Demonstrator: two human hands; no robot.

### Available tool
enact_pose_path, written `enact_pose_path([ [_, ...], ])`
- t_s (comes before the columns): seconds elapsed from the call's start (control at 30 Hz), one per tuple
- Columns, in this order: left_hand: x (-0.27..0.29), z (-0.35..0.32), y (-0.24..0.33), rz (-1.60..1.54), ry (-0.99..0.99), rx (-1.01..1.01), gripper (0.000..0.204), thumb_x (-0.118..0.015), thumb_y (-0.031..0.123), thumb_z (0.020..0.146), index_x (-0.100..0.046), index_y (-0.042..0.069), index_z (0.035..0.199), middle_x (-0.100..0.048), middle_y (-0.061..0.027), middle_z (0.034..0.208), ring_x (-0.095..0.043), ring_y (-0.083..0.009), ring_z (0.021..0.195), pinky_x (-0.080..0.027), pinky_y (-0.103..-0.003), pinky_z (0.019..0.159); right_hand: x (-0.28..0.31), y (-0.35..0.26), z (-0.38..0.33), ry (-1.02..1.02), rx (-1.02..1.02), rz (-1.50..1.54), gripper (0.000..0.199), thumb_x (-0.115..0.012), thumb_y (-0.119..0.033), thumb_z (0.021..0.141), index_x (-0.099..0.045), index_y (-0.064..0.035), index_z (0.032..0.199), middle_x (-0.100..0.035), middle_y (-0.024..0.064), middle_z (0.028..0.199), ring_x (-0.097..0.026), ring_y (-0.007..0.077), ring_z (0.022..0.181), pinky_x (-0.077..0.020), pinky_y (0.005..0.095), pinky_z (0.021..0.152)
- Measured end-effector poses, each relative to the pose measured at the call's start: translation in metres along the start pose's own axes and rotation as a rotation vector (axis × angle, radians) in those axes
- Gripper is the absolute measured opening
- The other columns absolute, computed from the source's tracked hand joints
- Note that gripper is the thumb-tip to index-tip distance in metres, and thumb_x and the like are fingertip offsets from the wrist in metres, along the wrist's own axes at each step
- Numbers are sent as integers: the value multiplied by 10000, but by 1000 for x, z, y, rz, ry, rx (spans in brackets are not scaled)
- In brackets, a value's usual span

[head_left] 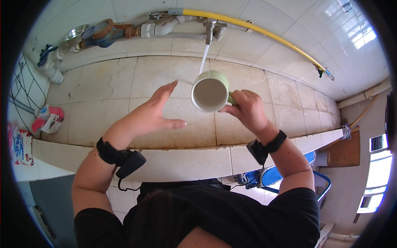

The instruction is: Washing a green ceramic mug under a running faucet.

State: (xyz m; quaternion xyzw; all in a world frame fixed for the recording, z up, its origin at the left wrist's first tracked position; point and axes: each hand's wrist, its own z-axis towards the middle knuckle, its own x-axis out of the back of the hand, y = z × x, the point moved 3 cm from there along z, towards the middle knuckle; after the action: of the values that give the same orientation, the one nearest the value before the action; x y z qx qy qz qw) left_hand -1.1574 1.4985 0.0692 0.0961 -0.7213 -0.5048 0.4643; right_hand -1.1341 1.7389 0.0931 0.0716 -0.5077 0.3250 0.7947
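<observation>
A pale green mug (210,94) with a whitish inside is tilted so that its mouth faces me. My right hand (248,108) is closed around its handle, on the mug's right side. Water (204,60) runs from a metal tap (210,31) on the far wall and meets the mug's far outer side. To the left of the mug, apart from it, my left hand (157,111) is held in the air with thumb and fingers spread and nothing in it. Below both hands lies the wet tiled basin floor (173,124).
A tiled ledge (186,163) borders the basin in front of me. Along the far wall run pipes (161,29) and a yellow hose (264,31). A metal bowl (76,34) rests at the far left. Plastic packages (51,119) lie at the left edge.
</observation>
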Motion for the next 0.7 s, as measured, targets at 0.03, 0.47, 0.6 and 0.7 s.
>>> enact_pose_path([
  [0.03,-3,2,2,-1,3,4,906,-698,349,687,-174,-4,1336,-232,-194,1373,-303,-307,1246,-280,-352,1018,4,-10,-2,-2,3,3,407,-679,-402,663,-450,-67,630,-451,64,518,-469,248,465,-381,350,439],
  [0.47,-4,-11,52,-62,369,-709,969,-841,207,471,-288,101,1260,-387,-155,1236,-402,-316,1144,-337,-398,950,39,-57,-11,10,196,505,464,-689,-446,619,-487,-36,701,-440,74,558,-428,239,491,-350,325,452],
  [0.6,0,-19,58,72,426,-792,969,-840,208,461,-293,92,1253,-393,-162,1217,-399,-335,1139,-343,-418,935,47,-64,-10,-67,239,487,464,-709,-411,626,-498,-25,773,-480,100,648,-482,258,578,-393,339,512],
  [0.7,5,-22,54,127,491,-770,965,-841,204,453,-303,87,1246,-396,-162,1208,-402,-335,1132,-346,-420,932,54,-71,-4,-56,121,586,455,-722,-322,668,-511,7,900,-516,123,755,-530,285,694,-443,348,616],
])
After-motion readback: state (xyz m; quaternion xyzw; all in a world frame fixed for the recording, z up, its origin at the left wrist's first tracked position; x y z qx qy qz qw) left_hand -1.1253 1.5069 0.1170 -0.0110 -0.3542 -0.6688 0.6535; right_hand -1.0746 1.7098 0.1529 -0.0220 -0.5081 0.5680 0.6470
